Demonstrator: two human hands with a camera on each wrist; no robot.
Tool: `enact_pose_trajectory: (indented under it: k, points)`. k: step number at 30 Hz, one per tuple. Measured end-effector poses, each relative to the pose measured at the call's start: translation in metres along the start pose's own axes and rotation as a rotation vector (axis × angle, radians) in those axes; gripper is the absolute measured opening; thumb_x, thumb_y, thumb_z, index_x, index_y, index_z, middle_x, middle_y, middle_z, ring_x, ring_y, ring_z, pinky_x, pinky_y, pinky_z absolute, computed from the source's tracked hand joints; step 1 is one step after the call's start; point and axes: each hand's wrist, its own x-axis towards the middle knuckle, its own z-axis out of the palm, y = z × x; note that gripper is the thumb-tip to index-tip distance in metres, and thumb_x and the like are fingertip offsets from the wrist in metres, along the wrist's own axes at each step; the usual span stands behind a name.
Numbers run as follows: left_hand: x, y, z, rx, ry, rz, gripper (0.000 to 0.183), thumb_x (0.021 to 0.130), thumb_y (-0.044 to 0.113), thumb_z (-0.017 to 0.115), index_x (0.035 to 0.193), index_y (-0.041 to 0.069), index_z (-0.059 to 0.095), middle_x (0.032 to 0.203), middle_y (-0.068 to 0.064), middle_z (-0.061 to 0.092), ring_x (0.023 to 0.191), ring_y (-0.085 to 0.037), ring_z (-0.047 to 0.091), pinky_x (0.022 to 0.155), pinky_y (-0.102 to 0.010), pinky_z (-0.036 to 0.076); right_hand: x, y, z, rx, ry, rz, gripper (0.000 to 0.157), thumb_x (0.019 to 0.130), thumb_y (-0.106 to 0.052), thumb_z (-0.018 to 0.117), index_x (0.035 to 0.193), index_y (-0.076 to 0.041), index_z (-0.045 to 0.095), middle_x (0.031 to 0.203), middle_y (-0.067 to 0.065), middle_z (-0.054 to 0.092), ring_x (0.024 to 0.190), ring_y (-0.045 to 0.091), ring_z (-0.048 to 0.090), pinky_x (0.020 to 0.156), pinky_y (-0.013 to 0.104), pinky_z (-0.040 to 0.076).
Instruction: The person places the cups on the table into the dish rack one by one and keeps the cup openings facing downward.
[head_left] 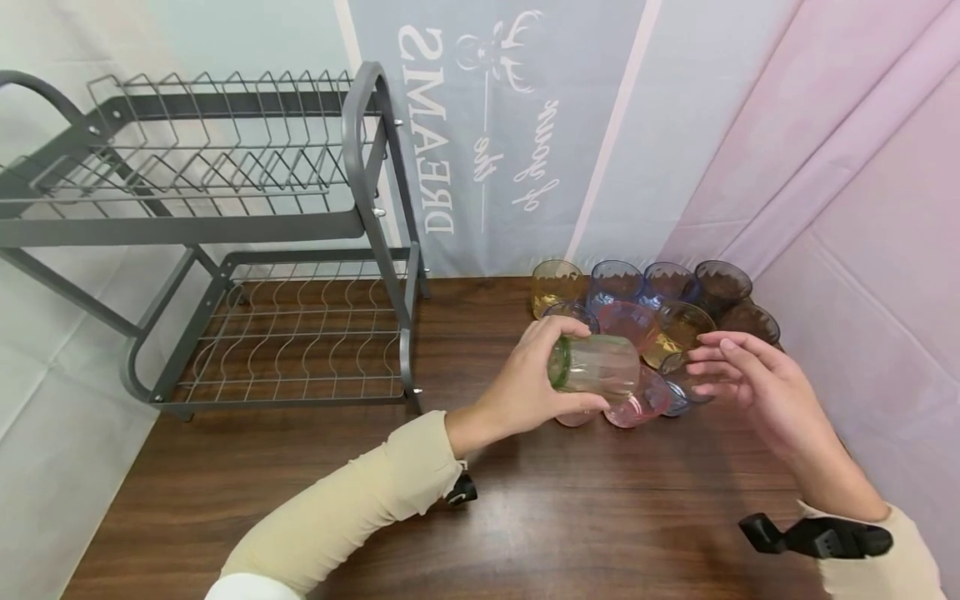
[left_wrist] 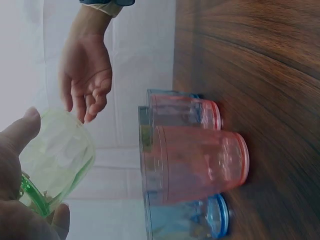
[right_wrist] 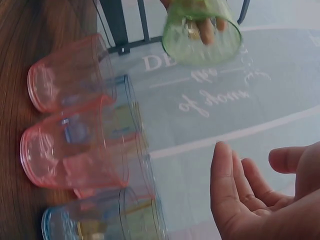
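My left hand point(head_left: 525, 383) grips a clear green drinking glass point(head_left: 603, 365) near its thick base, thumb on one side and fingers on the other. Tipped on its side in the head view, the glass has its mouth toward my right hand point(head_left: 768, 392). That hand holds nothing; its fingers are loosely bent and stand apart from the green glass. Below and behind both hands, several coloured glasses stand upright on the table. A pink glass point(left_wrist: 205, 162) is nearest in the left wrist view, with a blue glass point(left_wrist: 187, 217) beside it.
A grey two-tier dish rack point(head_left: 292, 225) stands at the left on the brown wooden table point(head_left: 480, 517). Amber point(head_left: 557, 283), blue point(head_left: 617, 282) and dark glasses point(head_left: 723, 283) crowd by the back wall. A pale lettered cloth point(head_left: 585, 83) hangs behind.
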Motion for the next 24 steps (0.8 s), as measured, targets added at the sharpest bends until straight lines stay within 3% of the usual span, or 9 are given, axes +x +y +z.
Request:
enact_pose_trajectory:
  k: [9,16,24]
  points:
    - [-0.016,-0.005,-0.024,0.054,-0.015,0.01,0.069,0.068,0.022,0.097,0.126,0.013,0.06,0.128,0.004,0.061,0.117,-0.015,0.047,0.105,-0.032,0.04,-0.003,0.004,-0.018,0.156,0.044,-0.046,0.032,0.109,0.002,0.035,0.118,0.003,0.065,0.103,0.015,0.075,0.092,0.023,0.074,0.073,0.032,0.061]
    - [-0.03,-0.001,-0.036,0.031,0.012,-0.097,0.079,0.068,0.014,0.097,0.13,0.01,0.047,0.131,0.001,0.055,0.122,-0.014,0.046,0.11,-0.034,0.04,-0.005,0.008,-0.028,0.212,0.072,-0.04,0.034,0.109,0.004,0.034,0.116,0.004,0.066,0.1,0.017,0.075,0.09,0.024,0.075,0.074,0.034,0.062]
    - [-0.047,0.0,-0.053,0.091,0.028,-0.126,0.076,0.066,0.019,0.098,0.128,0.012,0.055,0.13,0.003,0.059,0.118,-0.013,0.049,0.105,-0.038,0.044,-0.008,0.015,-0.036,0.223,0.105,-0.033,0.032,0.108,0.004,0.035,0.114,0.004,0.067,0.099,0.017,0.075,0.091,0.023,0.075,0.079,0.032,0.061]
